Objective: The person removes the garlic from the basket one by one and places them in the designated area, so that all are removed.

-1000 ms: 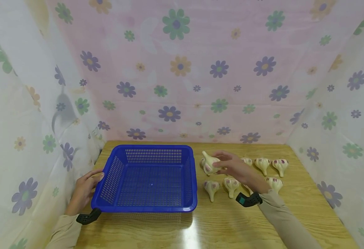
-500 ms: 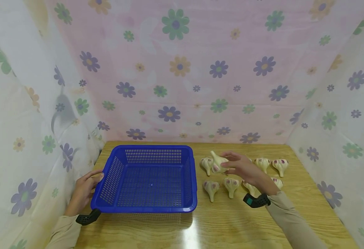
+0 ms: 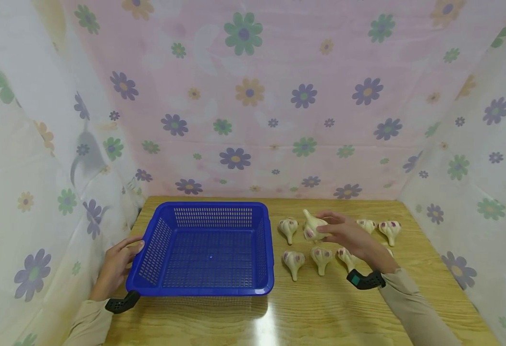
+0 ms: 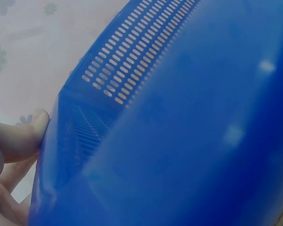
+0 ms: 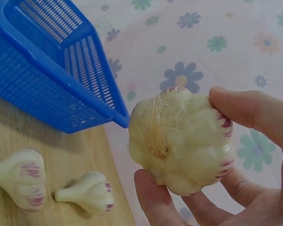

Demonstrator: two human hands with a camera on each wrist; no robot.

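Note:
My right hand [image 3: 350, 235] holds a garlic bulb [image 3: 314, 227] between thumb and fingers, its stem tilted up and left in the head view. The right wrist view shows its rooty base and purple streaks, with the thumb [image 5: 240, 110] on one side. My left hand [image 3: 116, 262] grips the left rim of a blue plastic basket [image 3: 209, 291]; in the left wrist view its thumb [image 4: 35, 129] lies at the rim and the other fingers are outside. Inside, the basket holds nothing. A second garlic bulb [image 3: 289, 229] lies left of the held one.
More garlic bulbs lie in two rows on the wooden table [image 3: 322, 312]: one [image 3: 293, 262] near the basket, another [image 3: 389, 230] at the far right, others partly behind the right hand and wrist. Flowered cloth [image 3: 274, 96] encloses the table at the back and sides.
My right hand has moved to the right with the garlic bulb, away from the basket, uncovering the bulb at the left of the back row. The left hand and basket stay put.

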